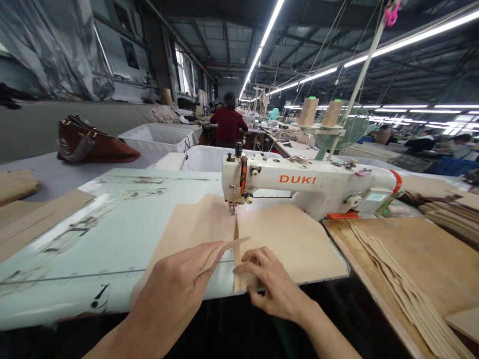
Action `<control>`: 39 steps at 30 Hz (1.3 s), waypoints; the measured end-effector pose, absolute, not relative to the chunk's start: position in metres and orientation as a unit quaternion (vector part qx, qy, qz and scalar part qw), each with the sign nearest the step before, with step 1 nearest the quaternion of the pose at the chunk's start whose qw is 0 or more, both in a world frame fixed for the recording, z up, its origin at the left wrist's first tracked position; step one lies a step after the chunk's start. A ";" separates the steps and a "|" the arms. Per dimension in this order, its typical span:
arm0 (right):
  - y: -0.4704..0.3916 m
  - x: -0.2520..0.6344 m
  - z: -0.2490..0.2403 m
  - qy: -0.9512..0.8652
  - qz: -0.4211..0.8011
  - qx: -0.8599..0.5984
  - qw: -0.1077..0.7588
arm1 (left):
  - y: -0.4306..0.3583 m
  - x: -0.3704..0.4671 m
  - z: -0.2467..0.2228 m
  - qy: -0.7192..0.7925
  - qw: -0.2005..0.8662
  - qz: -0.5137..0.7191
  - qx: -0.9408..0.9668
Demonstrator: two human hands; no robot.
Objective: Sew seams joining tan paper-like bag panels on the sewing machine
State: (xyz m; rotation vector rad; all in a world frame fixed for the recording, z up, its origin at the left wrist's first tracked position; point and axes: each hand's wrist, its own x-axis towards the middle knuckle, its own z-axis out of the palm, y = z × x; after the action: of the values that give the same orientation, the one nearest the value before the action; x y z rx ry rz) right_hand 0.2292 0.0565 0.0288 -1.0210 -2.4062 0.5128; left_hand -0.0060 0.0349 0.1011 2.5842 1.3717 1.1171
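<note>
A white sewing machine (307, 182) stands over tan fabric, its needle and foot near the fabric's seam. One tan panel (194, 222) spreads left of the needle, another (288, 239) right of it. My left hand (179, 274) pinches the near edge of the left panel, which is lifted and folded up between thumb and fingers. On the right panel's near left edge, my right hand (265, 279) has curled fingers, with thumb and fingers at the cloth's edge. The pale table surface shows between the two edges.
Tan pieces (37, 214) lie at the far left, near a brown handbag (93, 142). White bins (157, 135) stand behind. A wooden board (422, 254) at right holds stacked tan strips (407, 289). Thread cones (309, 112) stand above the machine. A person in dark red (228, 124) sits ahead.
</note>
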 end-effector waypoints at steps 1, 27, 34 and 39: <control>0.057 0.229 0.028 -0.879 0.182 -0.372 0.237 | 0.034 -0.006 0.098 0.439 0.010 0.357 0.825; 0.050 0.219 -0.004 -0.849 0.133 -0.330 0.391 | 0.025 -0.002 0.080 0.404 0.008 0.375 0.834; 0.046 0.217 -0.008 -0.851 0.088 -0.327 0.402 | 0.020 -0.002 0.051 0.313 -0.122 0.347 0.875; 0.045 0.216 -0.018 -0.848 0.012 -0.288 0.445 | 0.026 0.000 0.026 0.234 -0.222 0.256 0.911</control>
State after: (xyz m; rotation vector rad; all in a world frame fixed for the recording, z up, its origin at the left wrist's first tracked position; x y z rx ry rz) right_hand 0.2156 0.0446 -0.0183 -0.7134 -2.1013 0.0301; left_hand 0.0000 0.0263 0.0265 3.3543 0.8603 0.9416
